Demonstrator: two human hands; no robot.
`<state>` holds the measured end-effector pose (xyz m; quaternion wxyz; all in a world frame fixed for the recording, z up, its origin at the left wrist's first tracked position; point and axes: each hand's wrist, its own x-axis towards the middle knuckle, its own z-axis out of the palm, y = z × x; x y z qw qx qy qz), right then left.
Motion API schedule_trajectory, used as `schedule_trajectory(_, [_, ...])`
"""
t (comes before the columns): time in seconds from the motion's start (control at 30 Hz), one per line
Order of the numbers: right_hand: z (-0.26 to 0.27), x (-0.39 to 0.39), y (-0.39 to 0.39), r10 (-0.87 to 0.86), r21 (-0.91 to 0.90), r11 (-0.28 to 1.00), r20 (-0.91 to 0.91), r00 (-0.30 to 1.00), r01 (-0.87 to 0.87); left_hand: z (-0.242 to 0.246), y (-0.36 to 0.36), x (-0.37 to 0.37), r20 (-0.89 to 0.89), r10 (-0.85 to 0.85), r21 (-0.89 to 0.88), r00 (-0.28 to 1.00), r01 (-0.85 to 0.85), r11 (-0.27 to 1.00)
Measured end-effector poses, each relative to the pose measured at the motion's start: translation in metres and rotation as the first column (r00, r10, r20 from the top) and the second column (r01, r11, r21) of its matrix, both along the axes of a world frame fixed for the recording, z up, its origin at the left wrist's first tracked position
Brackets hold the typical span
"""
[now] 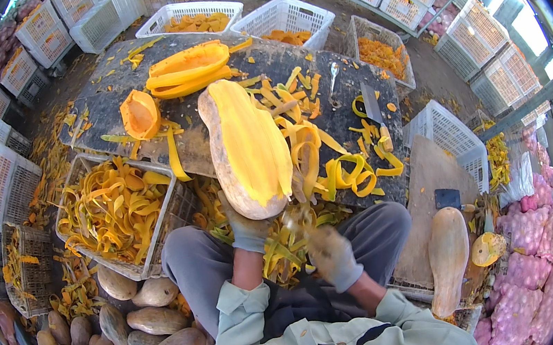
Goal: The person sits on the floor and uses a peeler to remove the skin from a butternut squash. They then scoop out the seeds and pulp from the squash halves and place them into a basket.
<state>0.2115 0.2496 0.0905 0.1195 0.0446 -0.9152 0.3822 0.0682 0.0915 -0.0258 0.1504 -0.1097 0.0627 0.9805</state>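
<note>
A large, partly peeled squash (251, 147) leans on the dark work board (189, 150), its upper face stripped to yellow flesh and its sides still in tan rind. My left hand (247, 228), in a soiled work glove, grips its near lower end. My gloved right hand (334, 258) is a little below and to the right, apart from the squash and blurred by motion. Its fingers are curled around a small hand tool (293, 218), too blurred to name. Long peel strips (304, 142) lie on the board by the squash, and more peel (284, 250) is between my knees.
Peeled, hollowed squash pieces (189, 68) and a cut end (140, 114) lie on the board's far left. A spoon (333, 77) and a knife (373, 107) rest at right. A peel-filled crate (149, 262), whole squashes (157, 319), a cleaver (447, 198) and a long squash (449, 257) surround me.
</note>
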Motion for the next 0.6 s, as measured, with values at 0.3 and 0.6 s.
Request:
schedule_trajectory(0.3, [0.022,-0.150,-0.004,0.026,-0.105,0.993,-0.239,0.971,-0.052,0.039,-0.023,-0.027,-0.090,-0.017,-0.255,0.996,-0.007,0.967])
schedule_trajectory(0.6, [-0.039,-0.204,0.046,-0.381,0.026,0.925,0.026,0.924,0.380,0.055,-0.046,-0.069,-0.072,-0.127,-0.715,0.989,0.037,0.698])
